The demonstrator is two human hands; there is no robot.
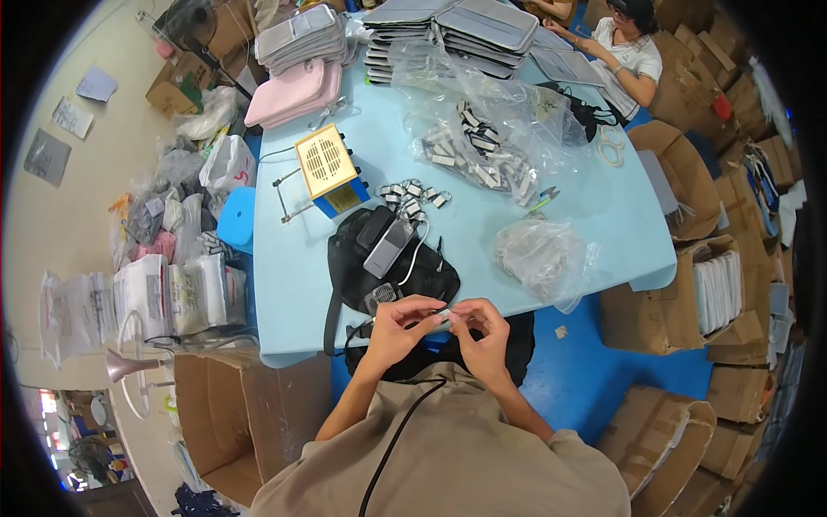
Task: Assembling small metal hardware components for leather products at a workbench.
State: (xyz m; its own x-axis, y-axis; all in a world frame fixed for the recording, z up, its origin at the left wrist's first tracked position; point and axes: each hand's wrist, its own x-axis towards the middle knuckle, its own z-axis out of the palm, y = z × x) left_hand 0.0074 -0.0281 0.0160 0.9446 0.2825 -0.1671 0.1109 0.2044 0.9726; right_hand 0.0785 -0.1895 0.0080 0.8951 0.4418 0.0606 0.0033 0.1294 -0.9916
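The left hand (401, 329) and right hand (482, 332) meet over the table's near edge, thumbs and fingertips pinched on a small piece (444, 314). The fingers cover most of it; only a pale bit shows, too small to make out its kind. The hands and lap hide part of the table edge.

Just beyond and left, a black bag (345, 267) lies under a grey device (389, 248) and a white cable (415, 260); its near part is hard to read behind the left hand. Farther on are loose pieces (413, 198), white with dark loops, and to their left a box (326, 159) with a slotted top. A clear bag (538, 129) blurs the similar pieces beneath it; nearer, on the right, is a crumpled bag (543, 254) whose contents are unclear.

The pale blue table (469, 233) carries grey sleeves (491, 26) and pink sleeves (293, 93) at its far end. Far right sits a co-worker (629, 56); beside them, another person (556, 9) is cut off by the upper rim. Cartons (672, 306) crowd the right side of the blue floor (586, 370); papers (73, 116) hang on the left wall (77, 207).
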